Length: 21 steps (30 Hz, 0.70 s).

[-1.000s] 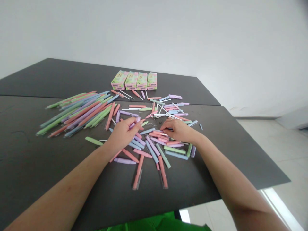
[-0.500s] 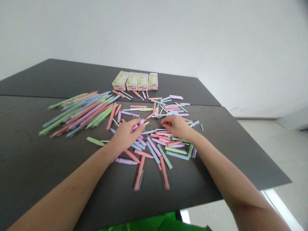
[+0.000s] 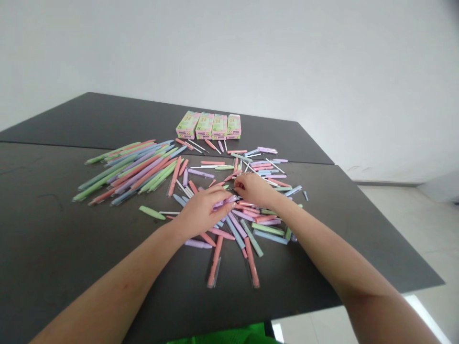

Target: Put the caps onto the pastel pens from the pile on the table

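My left hand (image 3: 201, 210) is closed around a purple pen part (image 3: 230, 199), whose end sticks out past the fingertips to the right. Close by on the right, my right hand (image 3: 254, 188) has its thumb and fingers pinched together over the pile. What those fingers hold, if anything, is too small and hidden to make out. Loose pen parts lie below and around both hands: a purple barrel (image 3: 239, 224), a grey-green one (image 3: 252, 238), a blue one (image 3: 269, 237) and white refills (image 3: 274, 166).
To the left lies a stack of long pastel pens (image 3: 129, 172). Several green and pink boxes (image 3: 211, 126) stand in a row at the back. Two red pen parts with clear clips (image 3: 252, 265) point toward the near edge of the dark table (image 3: 304, 282).
My left hand has moved right and slightly down with the purple part, closing the gap to my right hand. The whole view has shifted slightly.
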Tool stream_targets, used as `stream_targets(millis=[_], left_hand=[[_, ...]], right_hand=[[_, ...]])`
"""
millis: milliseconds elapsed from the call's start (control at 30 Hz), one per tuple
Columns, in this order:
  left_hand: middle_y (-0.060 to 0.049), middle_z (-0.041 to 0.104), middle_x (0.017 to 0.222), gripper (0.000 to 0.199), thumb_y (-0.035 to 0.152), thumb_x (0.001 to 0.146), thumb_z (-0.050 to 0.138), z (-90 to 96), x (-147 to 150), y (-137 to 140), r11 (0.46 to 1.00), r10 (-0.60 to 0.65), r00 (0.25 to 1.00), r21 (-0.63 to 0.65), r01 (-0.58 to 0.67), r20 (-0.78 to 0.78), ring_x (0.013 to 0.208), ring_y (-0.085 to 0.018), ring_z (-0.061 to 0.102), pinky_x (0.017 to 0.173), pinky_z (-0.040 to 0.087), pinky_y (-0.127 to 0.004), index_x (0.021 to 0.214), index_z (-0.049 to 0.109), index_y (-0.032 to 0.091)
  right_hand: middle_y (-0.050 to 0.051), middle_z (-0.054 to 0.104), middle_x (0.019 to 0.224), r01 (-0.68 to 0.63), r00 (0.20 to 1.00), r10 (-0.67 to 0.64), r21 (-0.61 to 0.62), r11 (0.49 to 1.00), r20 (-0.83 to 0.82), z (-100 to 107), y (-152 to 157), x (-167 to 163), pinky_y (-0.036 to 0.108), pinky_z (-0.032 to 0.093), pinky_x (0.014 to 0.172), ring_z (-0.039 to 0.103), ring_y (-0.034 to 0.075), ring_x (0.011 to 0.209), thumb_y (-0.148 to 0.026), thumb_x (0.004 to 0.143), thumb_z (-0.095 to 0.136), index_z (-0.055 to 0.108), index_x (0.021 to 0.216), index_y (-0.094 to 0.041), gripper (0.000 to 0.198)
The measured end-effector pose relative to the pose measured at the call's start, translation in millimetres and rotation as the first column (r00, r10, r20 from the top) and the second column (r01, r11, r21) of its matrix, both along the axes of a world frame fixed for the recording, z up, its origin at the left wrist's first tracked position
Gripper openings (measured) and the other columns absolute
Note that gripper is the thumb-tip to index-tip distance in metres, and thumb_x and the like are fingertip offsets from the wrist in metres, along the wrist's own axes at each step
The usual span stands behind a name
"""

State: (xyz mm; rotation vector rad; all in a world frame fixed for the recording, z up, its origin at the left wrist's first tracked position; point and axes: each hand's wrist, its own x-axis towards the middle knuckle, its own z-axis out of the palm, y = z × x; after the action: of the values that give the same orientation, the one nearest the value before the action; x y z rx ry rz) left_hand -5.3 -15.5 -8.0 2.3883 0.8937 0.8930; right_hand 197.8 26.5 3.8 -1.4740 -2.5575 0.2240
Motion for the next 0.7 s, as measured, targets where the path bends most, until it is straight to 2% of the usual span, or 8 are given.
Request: stream_targets(millis=[133,233,367,467,567,700], left_hand=[[-0.006,0.062,0.095,0.027,0.034,0.097,0.046,4.4,3.6,-7.0,0.998,-0.048,0.997,0.036,0.050,-0.054,0.089,-0.016,0.060,0.079,0.048,-0.027,0.099,0.067,0.018],[-0.007,0.061,0.097,0.029,0.035,0.097,0.045,7.8,6.7,-12.2,0.995,-0.062,0.991,0.068,0.070,-0.123,0.085,-0.015,0.061,0.075,0.049,-0.026,0.103,0.068,0.018],[-0.007,0.061,0.100,0.031,0.037,0.097,0.045,8.8,9.3,-16.3,0.988,-0.073,0.978,0.117,0.097,-0.194,0.084,-0.015,0.062,0.073,0.049,-0.026,0.104,0.068,0.019],[-0.006,0.061,0.100,0.032,0.037,0.098,0.043,8.3,9.8,-18.1,0.982,-0.080,0.969,0.148,0.116,-0.232,0.081,-0.014,0.062,0.070,0.050,-0.025,0.105,0.068,0.018],[-0.005,0.061,0.097,0.032,0.036,0.098,0.043,9.3,10.1,-20.6,0.975,-0.091,0.969,0.179,0.134,-0.228,0.077,-0.013,0.062,0.067,0.049,-0.024,0.104,0.068,0.018],[-0.005,0.063,0.092,0.031,0.034,0.098,0.044,13.4,12.0,-25.3,0.951,-0.112,0.983,0.272,0.149,-0.148,0.078,-0.015,0.061,0.065,0.049,-0.026,0.100,0.068,0.016]], right_hand=[[0.006,0.068,0.074,-0.014,1.000,0.014,-0.001,1.000,-0.027,3.9,5.4,-0.7,0.027,0.038,0.064,0.058,0.017,0.069,-0.009,0.077,0.055,0.068,0.076,-0.015,0.015],[0.008,0.071,0.084,-0.020,0.994,0.025,0.049,0.999,-0.105,5.1,10.1,-7.8,0.029,0.044,0.074,0.062,0.019,0.079,-0.008,0.080,0.053,0.070,0.088,-0.013,0.019],[0.013,0.068,0.114,-0.169,0.964,0.189,0.115,0.979,-0.188,1.3,15.8,-25.6,0.034,0.045,0.094,0.061,0.021,0.108,-0.007,0.085,0.050,0.066,0.111,-0.011,0.031],[0.014,0.064,0.124,-0.264,0.947,0.283,0.134,0.955,-0.151,-5.8,21.0,-40.1,0.037,0.044,0.101,0.058,0.022,0.116,-0.009,0.089,0.048,0.064,0.119,-0.011,0.034],[0.014,0.056,0.136,-0.397,0.902,0.410,0.117,0.910,-0.132,-14.8,26.8,-53.6,0.039,0.042,0.106,0.053,0.021,0.125,-0.014,0.091,0.049,0.060,0.126,-0.015,0.036],[0.013,0.048,0.145,-0.576,0.810,0.579,0.057,0.815,-0.095,-23.3,30.0,-70.3,0.037,0.035,0.112,0.041,0.019,0.137,-0.022,0.095,0.048,0.054,0.133,-0.015,0.039]])
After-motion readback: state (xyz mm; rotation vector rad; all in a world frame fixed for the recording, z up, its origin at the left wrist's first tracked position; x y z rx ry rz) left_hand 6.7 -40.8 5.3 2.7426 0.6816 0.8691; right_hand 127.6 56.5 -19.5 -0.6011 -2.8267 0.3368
